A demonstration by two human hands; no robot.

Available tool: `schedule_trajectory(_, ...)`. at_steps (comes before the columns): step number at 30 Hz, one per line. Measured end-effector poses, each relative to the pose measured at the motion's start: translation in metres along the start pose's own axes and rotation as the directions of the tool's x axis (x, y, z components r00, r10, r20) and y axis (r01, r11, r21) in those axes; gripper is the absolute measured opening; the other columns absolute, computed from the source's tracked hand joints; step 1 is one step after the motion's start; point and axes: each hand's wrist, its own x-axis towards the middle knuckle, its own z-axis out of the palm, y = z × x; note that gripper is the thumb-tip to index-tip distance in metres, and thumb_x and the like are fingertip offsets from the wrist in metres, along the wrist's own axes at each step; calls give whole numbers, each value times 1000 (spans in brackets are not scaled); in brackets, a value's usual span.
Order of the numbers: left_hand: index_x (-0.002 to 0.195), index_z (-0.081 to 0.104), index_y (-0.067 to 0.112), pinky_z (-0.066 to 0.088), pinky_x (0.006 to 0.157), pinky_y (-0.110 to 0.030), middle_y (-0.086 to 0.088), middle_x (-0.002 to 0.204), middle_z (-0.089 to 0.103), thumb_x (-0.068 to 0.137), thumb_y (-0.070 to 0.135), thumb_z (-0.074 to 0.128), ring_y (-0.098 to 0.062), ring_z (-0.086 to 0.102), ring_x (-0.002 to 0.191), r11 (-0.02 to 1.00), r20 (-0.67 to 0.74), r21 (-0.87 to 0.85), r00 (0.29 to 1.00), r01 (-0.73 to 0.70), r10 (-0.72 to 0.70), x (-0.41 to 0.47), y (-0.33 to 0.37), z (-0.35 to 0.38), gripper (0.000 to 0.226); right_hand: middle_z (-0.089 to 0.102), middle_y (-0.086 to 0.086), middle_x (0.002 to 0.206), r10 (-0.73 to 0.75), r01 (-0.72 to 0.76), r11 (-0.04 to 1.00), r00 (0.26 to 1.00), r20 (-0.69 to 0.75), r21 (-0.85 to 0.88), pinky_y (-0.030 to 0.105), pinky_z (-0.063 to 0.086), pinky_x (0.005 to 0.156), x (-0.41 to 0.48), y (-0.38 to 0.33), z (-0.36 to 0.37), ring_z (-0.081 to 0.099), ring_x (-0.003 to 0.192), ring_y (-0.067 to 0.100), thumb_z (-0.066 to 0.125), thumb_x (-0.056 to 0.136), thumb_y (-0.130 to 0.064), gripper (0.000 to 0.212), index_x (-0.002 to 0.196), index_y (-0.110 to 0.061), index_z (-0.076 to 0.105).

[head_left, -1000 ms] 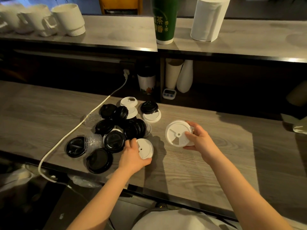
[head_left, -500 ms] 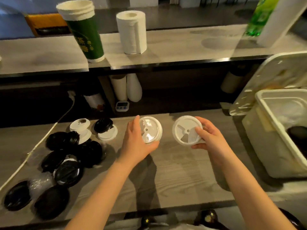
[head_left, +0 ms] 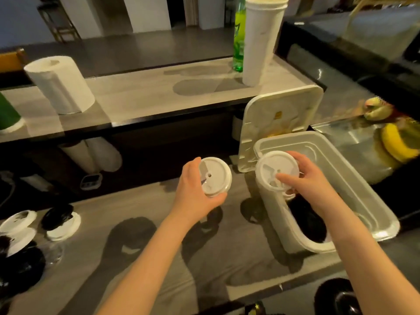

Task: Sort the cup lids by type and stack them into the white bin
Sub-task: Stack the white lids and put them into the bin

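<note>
**Hand state.** The left hand (head_left: 195, 194) gripped the left-hand lid (head_left: 217, 176), a white disc. The thumb lay at the lower rim and the fingers curled behind the lid. The right hand (head_left: 304, 185) pinched the right-hand lid (head_left: 270, 169), also white, with the thumb pressed on its ribbed face and the fingers wrapped over its far edge.

**Position of lids.** The left-hand lid was held in the air above the desk (head_left: 113, 208), just left of the white bin (head_left: 363, 201), tilted toward the camera. The right-hand lid was held over the near-left corner of the bin, apart from the other lid.

**Bin.** The bin stood open on the right part of the desk. Its cover (head_left: 281, 110) was propped upright behind it. Black lids (head_left: 311, 223) lay inside, below the right hand.

**Remaining stock.** Loose black lids (head_left: 22, 264) and loose white lids (head_left: 17, 220) lay at the desk's left edge; motion blur hid their types.

**Surroundings.** A paper towel roll (head_left: 60, 85) stood on the raised shelf behind the desk.
</note>
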Motion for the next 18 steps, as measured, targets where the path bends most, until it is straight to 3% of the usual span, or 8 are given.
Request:
schedule_trajectory(2, 146, 16, 20, 25, 93, -15, 5, 147, 20, 72, 37, 77, -10, 28, 130, 1000, 4, 3, 1000, -1, 1, 6, 13, 18, 98, 60, 1, 111, 2, -2, 999, 1000, 3, -47, 30, 52, 59, 19, 8, -23, 60, 90, 19, 69, 82, -10, 42, 112, -36, 54)
schedule_trajectory(6, 147, 15, 22, 26, 95, -17, 6, 148, 19, 72, 37, 77, -11, 28, 131, 999, 12, -10, 999, 41, -40, 16, 32, 49, 98, 48, 2, 119, 72, -62, 962, 997, 31, -266, 29, 49, 56, 58, 25, -54, 54, 100, 22, 68, 85, -16, 52, 130, -21, 42)
schedule_trajectory(11, 146, 16, 22, 27, 96, -21, 5, 146, 22, 72, 37, 77, -11, 29, 130, 993, -11, -52, 994, 106, -107, 16, 47, 75, 97, 49, 4, 114, 156, 38, 763, 958, 240, -645, 30, 41, 76, 82, 31, -56, 46, 97, 17, 74, 79, -22, 63, 130, -18, 37)
schedule_trajectory(15, 145, 18, 23, 28, 97, -21, 8, 140, 25, 71, 37, 78, -5, 29, 125, 988, -13, -63, 990, 139, -140, 11, 50, 89, 97, 53, 7, 120, 234, 123, 680, 898, 373, -723, 29, 40, 79, 90, 44, -41, 45, 96, 17, 72, 81, -22, 63, 133, -19, 36)
schedule_trajectory(18, 138, 27, 25, 31, 94, -22, 11, 133, 30, 68, 38, 79, -4, 32, 121, 989, -31, -62, 990, 132, -134, 9, 50, 93, 88, 52, 7, 123, 186, 227, 605, 892, 413, -763, 30, 42, 84, 92, 54, -39, 49, 103, 20, 69, 82, -25, 59, 132, -19, 38)
